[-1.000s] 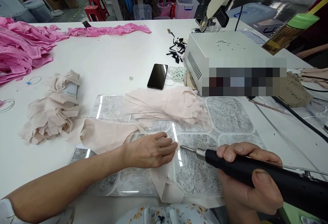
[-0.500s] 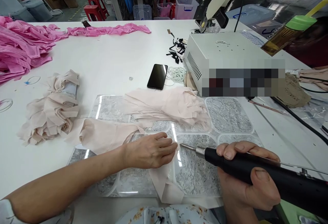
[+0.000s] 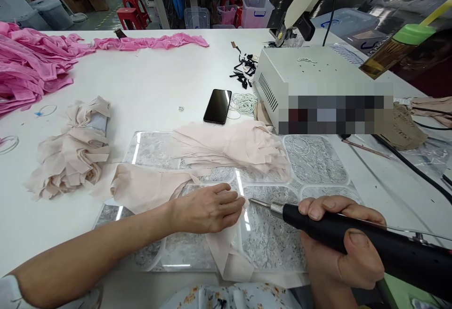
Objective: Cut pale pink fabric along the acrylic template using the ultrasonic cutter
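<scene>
My left hand (image 3: 212, 207) is closed on a pale beige fabric strip (image 3: 226, 257), whose lower end hangs towards the table's front edge. My right hand (image 3: 339, 243) wraps round a black handheld tool with a pointed metal tip (image 3: 318, 226); from its look I cannot say the exact kind. The tip sits just right of my left fingertips, close to the fabric's edge; whether they touch I cannot tell. More beige fabric (image 3: 148, 184) lies behind my left forearm. Beyond my hands a fanned stack of beige pieces (image 3: 229, 149) rests on a grey marble-patterned mat (image 3: 271, 248).
A tied beige bundle (image 3: 74, 151) lies on the left, pink fabric (image 3: 31, 69) behind it. Past the stack are a phone (image 3: 218, 106) and pale elastic loops (image 3: 244, 104). A grey metal box (image 3: 310, 73) stands at the right, a black cable (image 3: 413, 163) running from it.
Almost nothing differs. Both hands, the fabric and the tool keep their places, with only a tiny shift of the whole view.
</scene>
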Motion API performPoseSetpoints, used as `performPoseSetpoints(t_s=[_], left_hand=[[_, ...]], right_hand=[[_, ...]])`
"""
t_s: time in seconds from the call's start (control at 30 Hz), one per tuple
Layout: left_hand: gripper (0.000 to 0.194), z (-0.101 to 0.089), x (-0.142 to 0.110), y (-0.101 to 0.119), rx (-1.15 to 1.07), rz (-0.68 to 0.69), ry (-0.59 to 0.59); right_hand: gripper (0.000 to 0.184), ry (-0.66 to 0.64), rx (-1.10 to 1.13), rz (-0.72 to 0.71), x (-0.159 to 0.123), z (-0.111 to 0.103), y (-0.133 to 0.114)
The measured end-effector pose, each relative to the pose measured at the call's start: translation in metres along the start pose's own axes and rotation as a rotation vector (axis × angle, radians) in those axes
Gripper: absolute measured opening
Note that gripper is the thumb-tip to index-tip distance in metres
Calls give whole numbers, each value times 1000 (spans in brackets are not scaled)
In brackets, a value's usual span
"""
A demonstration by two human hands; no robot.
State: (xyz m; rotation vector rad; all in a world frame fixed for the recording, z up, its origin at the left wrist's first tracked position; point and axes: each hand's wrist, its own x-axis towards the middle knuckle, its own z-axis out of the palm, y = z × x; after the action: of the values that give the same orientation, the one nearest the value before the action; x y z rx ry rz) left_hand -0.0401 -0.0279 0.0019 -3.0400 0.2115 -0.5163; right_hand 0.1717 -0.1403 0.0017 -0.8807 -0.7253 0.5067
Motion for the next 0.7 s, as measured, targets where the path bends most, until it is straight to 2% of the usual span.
performPoseSetpoints(t_s=[0.3,0.7], left_hand=[[13,1,-3,4,4,-29,15],[15,5,-6,3,21,-17,-31]], right_hand=[[10,-9,20,13,0,9,-1],[12,-22,26,16,-1,19,1]])
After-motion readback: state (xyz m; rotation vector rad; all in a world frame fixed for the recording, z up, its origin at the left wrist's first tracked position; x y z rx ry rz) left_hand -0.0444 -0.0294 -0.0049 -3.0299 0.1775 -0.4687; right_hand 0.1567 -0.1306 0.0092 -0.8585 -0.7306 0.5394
